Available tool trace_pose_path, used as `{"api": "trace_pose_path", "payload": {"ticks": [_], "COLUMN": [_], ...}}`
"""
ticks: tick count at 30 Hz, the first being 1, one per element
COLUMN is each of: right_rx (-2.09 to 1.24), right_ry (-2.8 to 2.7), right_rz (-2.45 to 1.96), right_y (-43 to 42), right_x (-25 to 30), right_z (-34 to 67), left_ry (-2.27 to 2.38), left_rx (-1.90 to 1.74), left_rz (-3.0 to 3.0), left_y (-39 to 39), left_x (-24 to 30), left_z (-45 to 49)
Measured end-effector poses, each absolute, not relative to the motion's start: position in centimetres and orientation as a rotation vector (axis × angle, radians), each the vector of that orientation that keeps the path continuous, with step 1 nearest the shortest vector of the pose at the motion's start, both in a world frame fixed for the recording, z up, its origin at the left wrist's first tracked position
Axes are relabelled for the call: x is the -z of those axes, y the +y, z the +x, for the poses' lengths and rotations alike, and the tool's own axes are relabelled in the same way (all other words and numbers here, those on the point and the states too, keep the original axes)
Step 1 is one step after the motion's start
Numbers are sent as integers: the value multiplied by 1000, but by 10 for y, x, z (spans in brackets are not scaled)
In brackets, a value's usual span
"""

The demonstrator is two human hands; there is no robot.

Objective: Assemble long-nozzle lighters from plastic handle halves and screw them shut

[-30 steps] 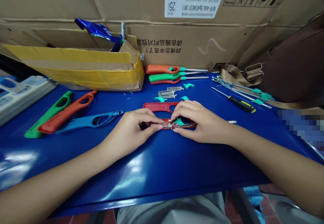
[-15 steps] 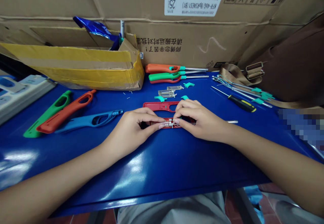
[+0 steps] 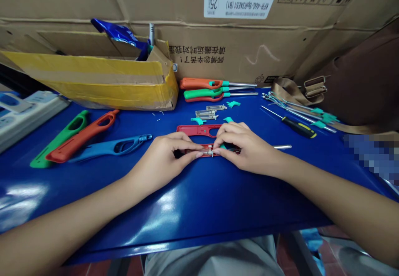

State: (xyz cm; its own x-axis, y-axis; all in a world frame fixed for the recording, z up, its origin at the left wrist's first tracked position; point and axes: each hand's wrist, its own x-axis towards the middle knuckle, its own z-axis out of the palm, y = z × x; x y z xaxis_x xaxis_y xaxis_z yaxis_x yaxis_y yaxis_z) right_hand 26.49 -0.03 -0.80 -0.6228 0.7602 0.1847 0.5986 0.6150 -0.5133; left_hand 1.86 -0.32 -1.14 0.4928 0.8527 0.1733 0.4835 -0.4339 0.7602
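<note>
Item, in hand: one red shell half (image 3: 206, 146), lying at the middle of the surface (image 3: 174, 209), partly covered by the fingers. Item, within it: one clear cartridge (image 3: 204, 152), lengthwise, its fitting end to the right. Left hand (image 3: 166, 153): thumb and forefinger in a narrow pinch on the cartridge, at the shell's left part. Right hand (image 3: 241, 146): thumb and fingertips drawn close at the fitting end; whether they hold the fitting or a wire cannot be told. Item, beyond the right hand: one metal tube (image 3: 283, 146), pointing right. Item, just on the far side: a second red half (image 3: 190, 131), laid flat. Step in hand, by judgement: seating the cartridge and arranging the parts at its fitting end. Next move, by judgement: calls for the left pinch to keep the cartridge steady while the right fingertips settle the small parts, so that nothing stands proud of the shell's edge. Farther off: turquoise triggers (image 3: 198, 121) and spare clear cartridges (image 3: 207, 113); far middle, stacked lighters (image 3: 201, 85); far right, wired metal tubes (image 3: 297, 112) and one screwdriver (image 3: 299, 126); left, a blue handle (image 3: 99, 150), lying near an orange one (image 3: 79, 139).
</note>
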Motion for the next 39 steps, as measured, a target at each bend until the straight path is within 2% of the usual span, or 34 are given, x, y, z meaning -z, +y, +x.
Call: {"api": "trace_pose_path", "payload": {"ticks": [13, 27, 39], "right_rx": [-416, -409, -413], "right_ry": [-2508, -2486, -2491], "right_rz": [-1064, -1078, -1100], "right_y": [-1, 0, -1], "right_x": [9, 11, 9], "right_z": [261, 264, 265], "left_ry": [1046, 1087, 1107], "left_rx": [-763, -668, -745], "left_rz": [2366, 2281, 2194], "left_y": [-5, -6, -8], "left_x": [11, 7, 11], "left_z": [16, 13, 18]}}
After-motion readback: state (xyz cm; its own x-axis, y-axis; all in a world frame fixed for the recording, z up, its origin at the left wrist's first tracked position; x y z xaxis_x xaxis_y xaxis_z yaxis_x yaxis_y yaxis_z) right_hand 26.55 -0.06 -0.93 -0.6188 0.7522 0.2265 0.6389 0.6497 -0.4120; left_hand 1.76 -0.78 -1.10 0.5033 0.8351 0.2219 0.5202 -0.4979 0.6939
